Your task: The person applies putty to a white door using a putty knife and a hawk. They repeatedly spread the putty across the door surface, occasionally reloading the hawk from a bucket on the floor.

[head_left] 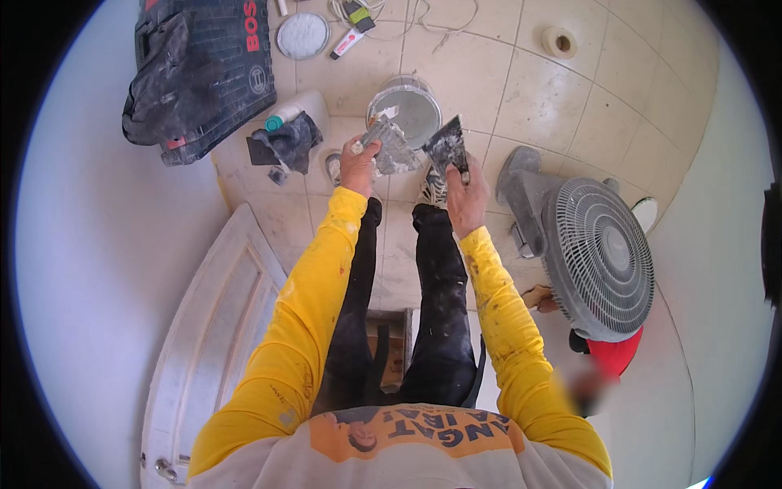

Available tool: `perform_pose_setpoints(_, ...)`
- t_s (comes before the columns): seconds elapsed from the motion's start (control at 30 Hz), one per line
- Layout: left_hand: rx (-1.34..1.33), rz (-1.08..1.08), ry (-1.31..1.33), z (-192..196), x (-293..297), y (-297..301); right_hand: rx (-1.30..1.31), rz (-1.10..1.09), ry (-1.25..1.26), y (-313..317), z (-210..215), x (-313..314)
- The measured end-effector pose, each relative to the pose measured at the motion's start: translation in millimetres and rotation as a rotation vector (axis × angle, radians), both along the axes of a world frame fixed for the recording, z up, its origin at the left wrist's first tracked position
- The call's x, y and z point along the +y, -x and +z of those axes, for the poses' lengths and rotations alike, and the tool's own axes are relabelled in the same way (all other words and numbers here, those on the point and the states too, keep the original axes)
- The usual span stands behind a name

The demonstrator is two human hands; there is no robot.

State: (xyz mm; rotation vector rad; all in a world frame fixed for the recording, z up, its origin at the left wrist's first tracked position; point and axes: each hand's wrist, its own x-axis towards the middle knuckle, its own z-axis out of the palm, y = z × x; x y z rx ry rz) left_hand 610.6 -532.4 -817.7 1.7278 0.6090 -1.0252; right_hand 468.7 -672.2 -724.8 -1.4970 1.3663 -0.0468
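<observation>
My left hand (357,167) grips a wide putty-smeared trowel blade (391,147) held out in front of me. In my right hand (466,196) is a second, darker putty knife (446,147), its blade tilted toward the first and close to it. Both tools hover over an open bucket of pale filler (405,107) standing on the tiled floor. My yellow sleeves reach in from below, and my dark, spattered trousers and shoes show underneath.
A grey floor fan (593,259) lies tilted at the right, with a person in a red cap (612,355) below it. At the far left sit a dark tool case (204,69), a round lid (302,35), rags and a tape roll (559,41). A white door (213,326) stands at the left.
</observation>
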Motion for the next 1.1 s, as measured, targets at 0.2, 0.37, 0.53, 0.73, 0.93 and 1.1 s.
perform_pose_setpoints(0.2,0.662,0.407,0.246,-13,13,-2,-0.24,0.267,0.435,12,-7,38)
perform_pose_setpoints(0.37,1.079,0.354,0.48,-29,41,3,0.023,0.426,0.118,-13,-76,47)
perform_pose_setpoints(0.53,0.33,-0.234,0.102,18,12,-8,0.224,0.286,-0.056,-18,-120,8)
perform_pose_setpoints(0.73,-0.441,-1.274,-0.283,0,-24,-49,0.21,0.25,-0.1,41,-125,2)
perform_pose_setpoints(0.93,-0.465,-1.504,-0.555,-30,-63,-56,0.132,0.254,-0.013,53,-92,24)
perform_pose_setpoints(1.1,-0.361,-1.655,-0.475,-50,-55,-51,0.137,0.072,-0.202,57,-71,17)
